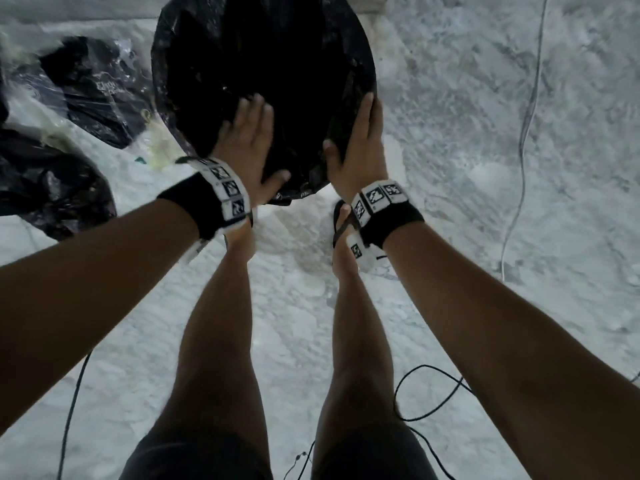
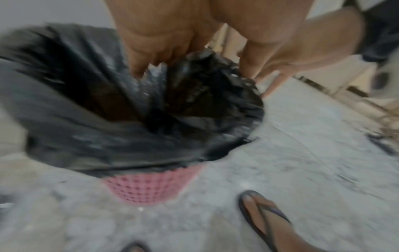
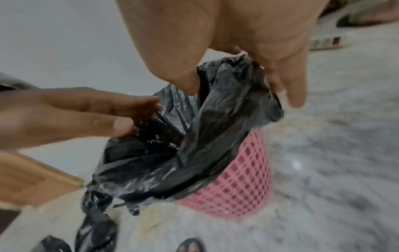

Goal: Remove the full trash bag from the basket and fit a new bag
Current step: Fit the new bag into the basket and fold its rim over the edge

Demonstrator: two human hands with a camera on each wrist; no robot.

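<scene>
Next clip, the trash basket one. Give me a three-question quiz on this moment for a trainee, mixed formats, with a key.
1. True or false: the new black bag already lines the pink basket, its edge folded over part of the rim.
2. Multiple choice: where are the right hand and the left hand?
A. both on the bag at the near rim
B. both on the floor
C. one on a cable, one on the basket's base
3. Fill in: the dark removed bags lie on the floor to the person's ____.

Key: 1 true; 2 A; 3 left.
</scene>
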